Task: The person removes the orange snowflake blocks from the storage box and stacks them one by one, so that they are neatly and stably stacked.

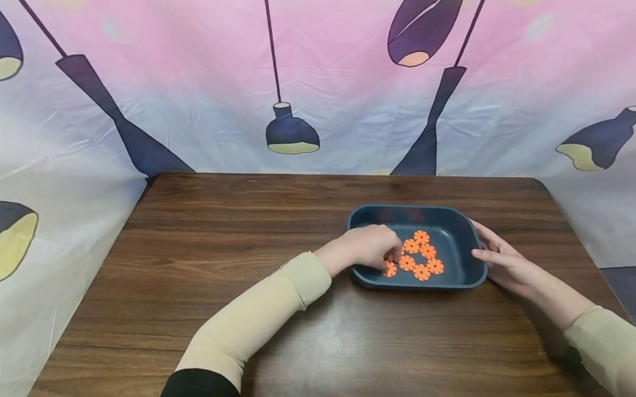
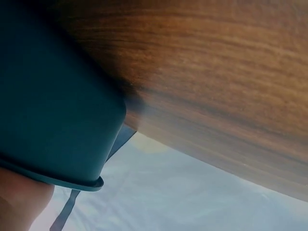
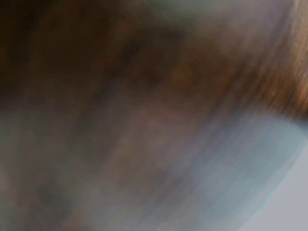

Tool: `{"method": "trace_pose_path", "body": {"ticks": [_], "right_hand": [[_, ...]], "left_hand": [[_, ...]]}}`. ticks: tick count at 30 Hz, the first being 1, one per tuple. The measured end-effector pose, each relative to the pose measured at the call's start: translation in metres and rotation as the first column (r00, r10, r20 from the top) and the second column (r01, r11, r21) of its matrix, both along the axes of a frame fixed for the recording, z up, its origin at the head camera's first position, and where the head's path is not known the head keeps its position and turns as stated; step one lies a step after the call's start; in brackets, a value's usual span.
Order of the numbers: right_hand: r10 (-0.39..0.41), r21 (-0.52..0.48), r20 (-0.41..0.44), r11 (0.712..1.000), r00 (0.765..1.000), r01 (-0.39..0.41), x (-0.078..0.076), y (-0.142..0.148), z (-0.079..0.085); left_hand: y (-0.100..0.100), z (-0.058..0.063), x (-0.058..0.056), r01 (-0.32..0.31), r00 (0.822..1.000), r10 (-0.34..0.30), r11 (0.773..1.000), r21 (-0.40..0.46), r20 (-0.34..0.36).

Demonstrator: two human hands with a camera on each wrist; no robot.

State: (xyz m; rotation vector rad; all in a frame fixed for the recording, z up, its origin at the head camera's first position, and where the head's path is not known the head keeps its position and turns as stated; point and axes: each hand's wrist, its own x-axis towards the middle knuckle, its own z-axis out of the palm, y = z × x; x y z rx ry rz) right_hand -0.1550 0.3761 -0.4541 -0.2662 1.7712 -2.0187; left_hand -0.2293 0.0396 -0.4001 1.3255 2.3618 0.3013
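Note:
A dark blue rectangular basin [image 1: 462, 272] stands on the table toward the right, its outer side large in the left wrist view. On its floor lie several small orange notched plastic discs [image 1: 421, 272], grouped roughly in a ring. My left hand [image 1: 370, 246] reaches over the left rim, fingers curled downward, and pinches an orange notched disc [image 1: 389, 269] by its far edge; the fingertips partly hide it. At the right end, my right hand [image 1: 504, 261] grips the basin, thumb on the rim and fingers along the outside wall. The right wrist view is blurred.
The basin rests on a dark brown wooden table [image 1: 192, 239] with rounded back corners. Behind and beside it hangs a pastel cloth [image 1: 213, 108] printed with dark lamps. The left forearm, in a pale sleeve [image 1: 259, 313], crosses the table's front half.

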Motion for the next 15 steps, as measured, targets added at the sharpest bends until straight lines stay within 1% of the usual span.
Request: {"method": "trace_pose_path", "body": {"ticks": [6,10,15], "right_hand": [[0.004,0.021,0.007,1.0,1.0,-0.005,0.0003,-0.0034,0.0037],[-0.004,0.023,0.003,1.0,1.0,0.004,0.0017,-0.005,0.0054],[-0.011,-0.014,-0.008,1.0,1.0,0.011,0.0053,-0.0048,0.0039]], "left_hand": [[-0.0004,0.0002,0.0003,0.018,1.0,-0.018,1.0,-0.012,-0.012],[-0.0003,0.0006,0.0009,0.016,1.0,-0.016,1.0,-0.015,-0.016],[-0.0011,0.0006,0.0017,0.01,1.0,-0.01,1.0,-0.012,-0.01]]}}
